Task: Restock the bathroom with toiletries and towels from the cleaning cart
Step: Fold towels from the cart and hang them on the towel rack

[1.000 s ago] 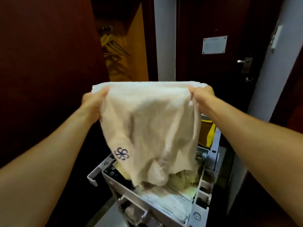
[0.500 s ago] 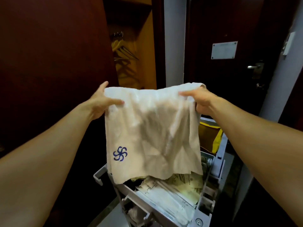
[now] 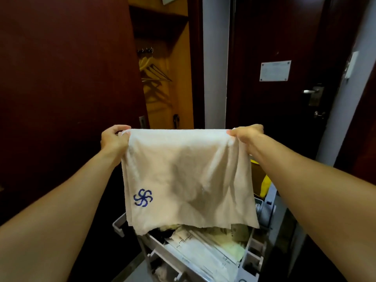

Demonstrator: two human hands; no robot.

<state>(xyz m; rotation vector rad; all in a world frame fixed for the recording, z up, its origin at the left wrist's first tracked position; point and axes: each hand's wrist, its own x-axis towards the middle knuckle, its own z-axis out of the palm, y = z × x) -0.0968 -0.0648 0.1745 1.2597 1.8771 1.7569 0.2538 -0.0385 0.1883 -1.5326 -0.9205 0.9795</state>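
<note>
Left hand [image 3: 114, 139] and right hand [image 3: 245, 134] pinch towel [image 3: 183, 176] top corners over cleaning cart [image 3: 252, 259]; hem may snag cart clutter.

I have both bare arms stretched forward and level, hands held apart at the same height. My left hand [image 3: 114, 139] and right hand [image 3: 247, 135] each pinch a top corner of the towel [image 3: 183, 171], fingers curled.

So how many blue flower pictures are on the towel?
1. A single blue pinwheel flower sits near the lower left corner of the towel. The towel hangs doubled, so another could be hidden on the back layer.
</note>
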